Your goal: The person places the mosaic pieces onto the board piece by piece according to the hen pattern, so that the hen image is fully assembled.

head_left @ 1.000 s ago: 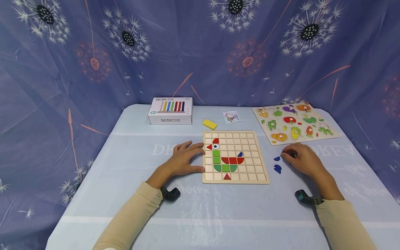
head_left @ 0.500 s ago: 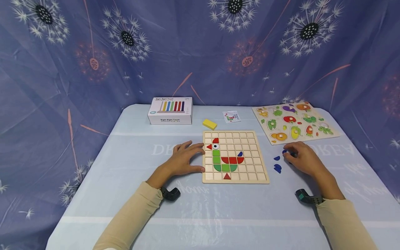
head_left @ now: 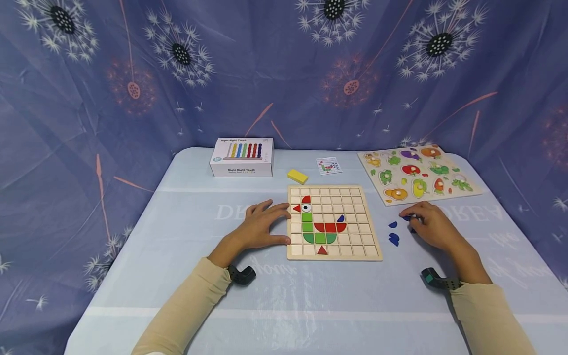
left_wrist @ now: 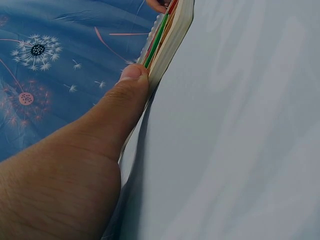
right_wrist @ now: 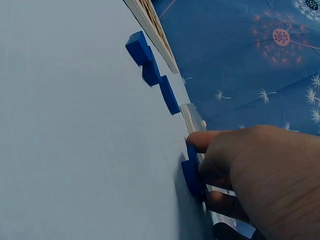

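My left hand (head_left: 263,228) rests at the left edge of a wooden grid board (head_left: 359,249), thumb and fingers spread and fairly straight. In the left wrist view the thumb (left_wrist: 131,80) touches the board's side. Red, green and blue pieces and an eye tile (head_left: 306,208) form a bird shape on the board. My right hand (head_left: 430,224), fingers curled, pinches at blue wooden pieces (right_wrist: 192,175) right of the board. The fingers partly hide these pieces. Several loose blue half-round pieces (head_left: 393,238) lie between that hand and the board.
Behind the board lie a yellow block (head_left: 298,176) and a small picture card (head_left: 329,166). A white toy box (head_left: 242,158) stands at the back left. A vegetable puzzle board (head_left: 419,175) lies at the back right, just beyond my right hand.
My right hand has shifted slightly right, its fingers moving over the blue pieces, which show more between finger and thumb. The left hand and the board stay in place.
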A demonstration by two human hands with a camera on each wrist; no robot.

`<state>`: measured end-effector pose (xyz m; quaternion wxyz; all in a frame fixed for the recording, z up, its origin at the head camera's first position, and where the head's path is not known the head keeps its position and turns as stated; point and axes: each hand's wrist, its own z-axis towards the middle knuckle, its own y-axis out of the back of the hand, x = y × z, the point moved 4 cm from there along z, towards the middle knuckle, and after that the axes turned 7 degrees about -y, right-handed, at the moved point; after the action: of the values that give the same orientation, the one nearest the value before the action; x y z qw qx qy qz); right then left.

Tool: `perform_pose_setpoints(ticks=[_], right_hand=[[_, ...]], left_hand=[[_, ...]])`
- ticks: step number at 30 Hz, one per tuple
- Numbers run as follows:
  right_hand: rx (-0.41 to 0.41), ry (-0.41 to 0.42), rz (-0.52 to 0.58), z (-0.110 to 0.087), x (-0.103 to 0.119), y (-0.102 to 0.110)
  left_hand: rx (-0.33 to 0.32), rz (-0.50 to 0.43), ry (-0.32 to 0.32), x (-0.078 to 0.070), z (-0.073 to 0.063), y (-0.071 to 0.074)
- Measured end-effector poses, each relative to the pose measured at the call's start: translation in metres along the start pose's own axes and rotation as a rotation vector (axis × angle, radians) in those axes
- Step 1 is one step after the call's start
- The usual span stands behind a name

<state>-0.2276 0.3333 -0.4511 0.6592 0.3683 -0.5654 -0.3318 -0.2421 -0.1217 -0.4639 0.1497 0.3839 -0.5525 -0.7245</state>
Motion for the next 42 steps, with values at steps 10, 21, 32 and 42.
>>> perform_pose_setpoints(ticks=[10, 21, 32, 42], right_hand=[[0.009, 0.024, 0.007, -0.0006, 0.0010, 0.0005], [0.011, -0.056, -0.025, 0.0015, -0.0049, 0.0006], [-0.004, -0.123, -0.029, 0.0026, -0.0082, -0.0006], [-0.010, -0.132, -0.041, 0.0016, -0.0069, -0.0026]], left_hand=[[0.006, -0.004, 0.002, 0.0002, 0.0007, 0.0001], [-0.001, -0.010, 0.002, -0.0001, 0.0012, 0.0001], [-0.004, -0.013, 0.002, -0.0009, 0.0004, 0.0016], [0.018, -0.011, 0.020, -0.0005, 0.0013, 0.0000]])
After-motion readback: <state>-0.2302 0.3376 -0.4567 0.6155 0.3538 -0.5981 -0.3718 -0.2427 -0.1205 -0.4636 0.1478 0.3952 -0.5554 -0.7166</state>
